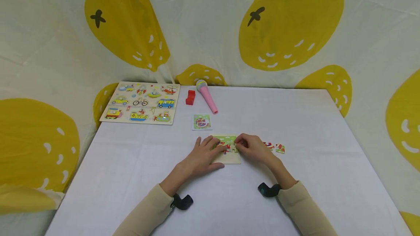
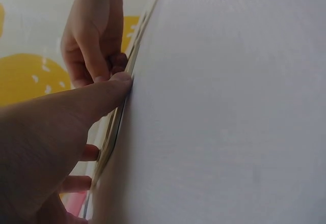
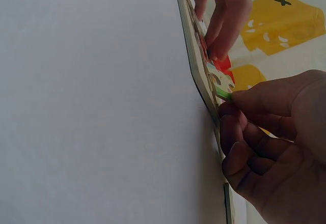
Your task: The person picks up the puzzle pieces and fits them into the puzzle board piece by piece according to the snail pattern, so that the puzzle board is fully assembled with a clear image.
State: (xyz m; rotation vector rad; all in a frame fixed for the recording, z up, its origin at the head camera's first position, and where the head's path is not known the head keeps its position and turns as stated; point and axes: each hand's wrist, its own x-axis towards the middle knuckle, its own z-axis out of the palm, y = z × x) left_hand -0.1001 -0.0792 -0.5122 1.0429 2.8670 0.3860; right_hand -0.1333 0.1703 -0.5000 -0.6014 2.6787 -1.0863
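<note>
A small wooden jigsaw board lies on the table, with several picture pieces set in its far part and bare wood along its near part. My left hand rests over the board's left side, fingers spread and fairly straight. Its thumb touches the near edge. At the board's right side my right hand pinches a jigsaw piece between thumb and forefinger. That piece has a green edge and sits tilted against the board. Two loose jigsaw pieces, one partly covered and one fully visible, lie beside the right hand.
Behind the board lies a square picture card or small puzzle. Farther back are a red block and a pink toy microphone. A vehicle peg puzzle occupies the table's far left corner. A lemon-patterned cloth hangs behind.
</note>
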